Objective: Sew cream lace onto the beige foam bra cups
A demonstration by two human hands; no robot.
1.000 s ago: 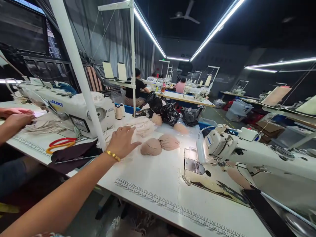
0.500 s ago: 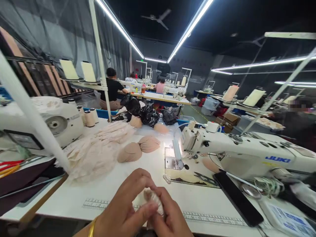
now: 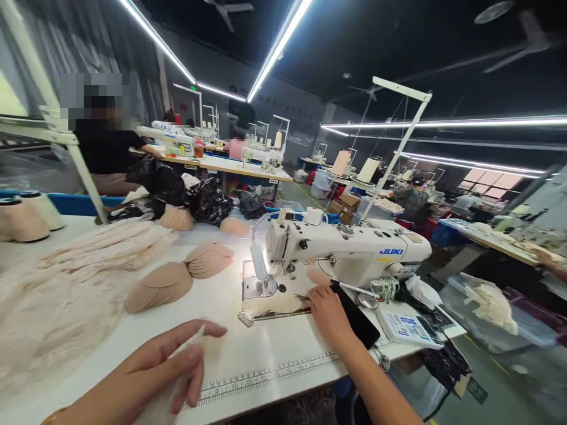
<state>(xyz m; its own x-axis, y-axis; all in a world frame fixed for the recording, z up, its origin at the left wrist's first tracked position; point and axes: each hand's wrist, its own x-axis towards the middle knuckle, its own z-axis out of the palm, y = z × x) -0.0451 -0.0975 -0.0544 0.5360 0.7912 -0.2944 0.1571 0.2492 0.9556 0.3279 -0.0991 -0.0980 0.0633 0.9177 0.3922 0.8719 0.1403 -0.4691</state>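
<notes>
My left hand (image 3: 170, 361) is at the front of the white table, a thin whitish fabric strip (image 3: 163, 404) pinched between thumb and fingers. Part of the strip hangs below the palm. To the right, my right hand (image 3: 326, 313) reaches over the bed of the sewing machine (image 3: 305, 239). Its fingers bend down over small scissors (image 3: 302, 297), whose tips show to the left while the handles are hidden. Right beside that hand lies a black phone (image 3: 359, 321). Two joined beige bra cups (image 3: 175, 282) lie left of the machine's needle area.
Pale lace fabric (image 3: 66, 301) is heaped on the left, with thread cones (image 3: 31, 215) behind it. A printed ruler (image 3: 266, 378) runs along the front edge. A white-and-blue box (image 3: 405, 327) is at the right. Behind are black plastic bags (image 3: 208, 200) and a seated person (image 3: 106, 141).
My hands have parted: the right has moved to the scissors by the phone, while the left has gone left with the fabric strip. The view has turned to the right.
</notes>
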